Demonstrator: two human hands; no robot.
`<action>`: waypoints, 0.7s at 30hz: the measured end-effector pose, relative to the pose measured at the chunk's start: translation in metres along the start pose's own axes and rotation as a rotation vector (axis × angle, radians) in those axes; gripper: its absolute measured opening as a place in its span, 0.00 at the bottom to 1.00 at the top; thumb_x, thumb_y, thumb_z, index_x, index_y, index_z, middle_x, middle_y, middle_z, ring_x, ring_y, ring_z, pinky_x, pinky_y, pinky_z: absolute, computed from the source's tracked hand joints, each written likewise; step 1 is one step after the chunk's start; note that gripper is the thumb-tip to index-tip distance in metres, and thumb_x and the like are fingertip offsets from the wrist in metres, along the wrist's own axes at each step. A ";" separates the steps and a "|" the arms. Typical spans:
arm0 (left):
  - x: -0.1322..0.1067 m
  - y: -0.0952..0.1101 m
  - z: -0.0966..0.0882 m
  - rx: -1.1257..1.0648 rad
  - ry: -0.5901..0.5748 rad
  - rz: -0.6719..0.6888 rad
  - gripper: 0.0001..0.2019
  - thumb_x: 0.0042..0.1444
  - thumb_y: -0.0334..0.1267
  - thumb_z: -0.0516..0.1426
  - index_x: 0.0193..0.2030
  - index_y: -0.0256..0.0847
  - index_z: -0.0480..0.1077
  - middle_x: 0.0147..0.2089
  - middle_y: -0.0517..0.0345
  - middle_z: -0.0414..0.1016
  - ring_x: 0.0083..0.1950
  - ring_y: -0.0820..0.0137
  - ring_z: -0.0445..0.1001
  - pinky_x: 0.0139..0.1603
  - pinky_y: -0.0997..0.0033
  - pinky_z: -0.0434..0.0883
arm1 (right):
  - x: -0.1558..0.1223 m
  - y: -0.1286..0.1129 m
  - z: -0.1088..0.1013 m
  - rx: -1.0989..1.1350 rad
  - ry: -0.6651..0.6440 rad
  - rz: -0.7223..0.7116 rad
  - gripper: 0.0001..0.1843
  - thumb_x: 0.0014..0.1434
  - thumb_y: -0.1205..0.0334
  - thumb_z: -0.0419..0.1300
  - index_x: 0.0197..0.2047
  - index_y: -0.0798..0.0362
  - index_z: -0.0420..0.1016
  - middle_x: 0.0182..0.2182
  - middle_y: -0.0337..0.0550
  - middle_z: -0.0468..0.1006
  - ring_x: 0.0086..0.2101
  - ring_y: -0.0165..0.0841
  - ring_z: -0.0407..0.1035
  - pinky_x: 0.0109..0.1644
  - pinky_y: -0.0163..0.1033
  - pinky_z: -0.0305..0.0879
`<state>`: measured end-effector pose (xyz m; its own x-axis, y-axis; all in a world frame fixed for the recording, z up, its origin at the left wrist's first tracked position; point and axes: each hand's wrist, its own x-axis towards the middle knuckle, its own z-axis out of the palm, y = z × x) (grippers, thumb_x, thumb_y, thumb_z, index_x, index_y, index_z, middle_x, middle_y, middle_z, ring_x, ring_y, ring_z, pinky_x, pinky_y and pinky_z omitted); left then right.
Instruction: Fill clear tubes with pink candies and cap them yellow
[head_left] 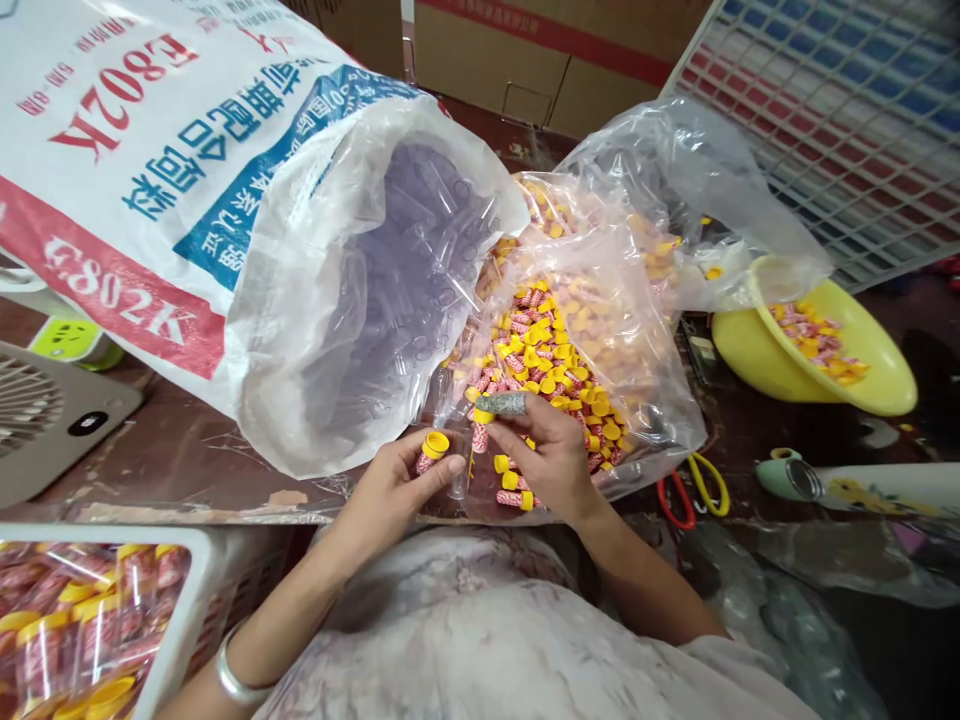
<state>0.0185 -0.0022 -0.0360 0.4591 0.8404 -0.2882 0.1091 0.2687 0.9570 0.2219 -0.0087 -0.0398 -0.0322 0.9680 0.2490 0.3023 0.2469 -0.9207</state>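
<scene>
My left hand (390, 490) is closed around a small red-and-white patterned piece with a yellow cap (436, 445). My right hand (551, 455), its index finger wrapped in grey patterned tape, pinches a second yellow-capped piece (480, 430) of the same kind. Beside my left thumb a clear plastic tube (457, 486) shows in part. A heap of these capped pieces (536, 340) spills from a clear plastic bag (607, 290) just beyond my right hand. Several loose ones (514, 498) lie below it near the table edge. The woven sack (300, 270) gapes open, with clear tubes (420, 230) inside.
A white basket (202, 590) of filled tubes stands at the lower left. A fan (52, 420) is at the left edge. To the right are scissors (694, 490), a yellow bowl (750, 345) with more pieces, a flask (862, 488) and a wire rack (832, 150).
</scene>
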 end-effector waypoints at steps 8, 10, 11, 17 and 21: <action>0.002 0.001 0.006 -0.092 -0.048 -0.025 0.15 0.58 0.49 0.63 0.36 0.39 0.71 0.32 0.62 0.66 0.34 0.71 0.62 0.35 0.73 0.63 | 0.004 0.000 -0.005 -0.109 -0.093 -0.055 0.07 0.69 0.57 0.61 0.43 0.51 0.75 0.36 0.42 0.79 0.38 0.36 0.76 0.46 0.42 0.74; 0.003 0.001 0.008 -0.131 -0.009 -0.041 0.16 0.58 0.51 0.63 0.36 0.38 0.71 0.30 0.64 0.64 0.31 0.73 0.60 0.32 0.75 0.61 | 0.003 -0.003 -0.008 -0.197 -0.205 -0.116 0.12 0.67 0.52 0.63 0.40 0.52 0.73 0.35 0.42 0.77 0.38 0.38 0.74 0.45 0.44 0.73; 0.003 0.001 0.008 -0.151 0.003 -0.053 0.16 0.59 0.51 0.62 0.36 0.38 0.71 0.28 0.64 0.63 0.29 0.74 0.58 0.31 0.76 0.60 | 0.002 -0.004 -0.009 -0.246 -0.244 -0.155 0.16 0.64 0.48 0.66 0.42 0.52 0.72 0.38 0.44 0.77 0.41 0.40 0.73 0.47 0.46 0.73; 0.007 -0.005 0.013 -0.254 0.063 -0.053 0.16 0.57 0.50 0.64 0.35 0.38 0.72 0.28 0.64 0.66 0.28 0.76 0.58 0.30 0.76 0.60 | -0.003 -0.002 -0.001 -0.446 -0.277 -0.323 0.45 0.47 0.48 0.79 0.59 0.52 0.60 0.56 0.58 0.70 0.58 0.52 0.65 0.63 0.61 0.65; 0.007 -0.005 0.015 -0.286 0.079 -0.054 0.16 0.56 0.50 0.65 0.38 0.38 0.73 0.32 0.62 0.69 0.31 0.74 0.63 0.34 0.75 0.63 | -0.002 -0.002 0.004 -0.472 -0.271 -0.377 0.45 0.50 0.51 0.77 0.62 0.53 0.58 0.57 0.59 0.69 0.60 0.52 0.64 0.65 0.62 0.64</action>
<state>0.0338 -0.0051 -0.0426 0.3879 0.8523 -0.3509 -0.1262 0.4262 0.8958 0.2179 -0.0115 -0.0392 -0.4376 0.8115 0.3873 0.6065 0.5844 -0.5392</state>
